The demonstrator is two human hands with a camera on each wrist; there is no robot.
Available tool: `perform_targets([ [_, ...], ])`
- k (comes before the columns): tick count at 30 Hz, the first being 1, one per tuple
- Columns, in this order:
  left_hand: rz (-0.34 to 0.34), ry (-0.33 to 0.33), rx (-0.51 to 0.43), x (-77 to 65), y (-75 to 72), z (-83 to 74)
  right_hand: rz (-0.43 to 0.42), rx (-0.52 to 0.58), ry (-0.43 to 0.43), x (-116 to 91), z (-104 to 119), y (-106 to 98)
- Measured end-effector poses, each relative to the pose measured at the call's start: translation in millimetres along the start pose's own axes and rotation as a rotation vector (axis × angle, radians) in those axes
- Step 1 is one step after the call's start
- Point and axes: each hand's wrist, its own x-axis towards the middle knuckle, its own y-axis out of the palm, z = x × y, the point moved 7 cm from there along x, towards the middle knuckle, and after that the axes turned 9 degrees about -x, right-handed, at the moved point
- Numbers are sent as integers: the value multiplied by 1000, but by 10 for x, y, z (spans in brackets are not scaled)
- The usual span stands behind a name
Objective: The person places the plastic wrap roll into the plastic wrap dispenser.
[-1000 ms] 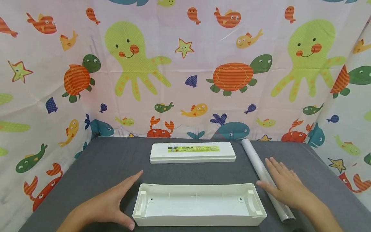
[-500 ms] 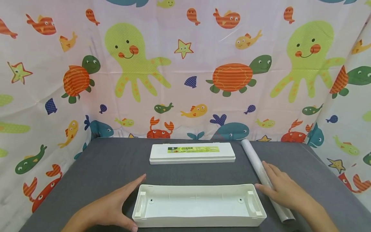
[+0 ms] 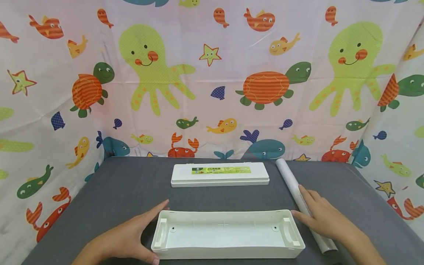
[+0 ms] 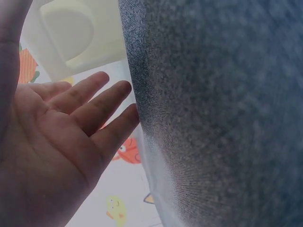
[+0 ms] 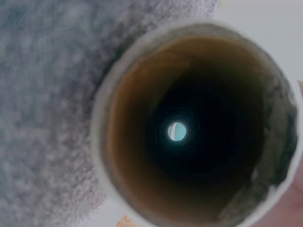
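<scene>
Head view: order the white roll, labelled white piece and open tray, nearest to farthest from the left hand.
1. Open tray: immediately right of the left hand.
2. Labelled white piece: beyond the tray, farther back.
3. White roll: past the tray's right end.

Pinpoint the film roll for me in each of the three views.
Head: the film roll slants down the right side, partly covered by the right hand, beside the white tray.
Left wrist: not visible in this picture.
Right wrist: its open end fills the centre and right, light showing through the core.
Shared landmark: the grey tabletop, on the right in the left wrist view and on the left in the right wrist view.
</scene>
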Motion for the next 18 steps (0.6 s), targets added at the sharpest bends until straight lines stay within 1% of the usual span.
perform_targets([
  [13, 5, -12, -6, 6, 10, -22, 29, 0, 17, 36, -26, 22],
  [18, 14, -15, -17, 4, 24, -36, 71, 9, 46, 48, -56, 69],
])
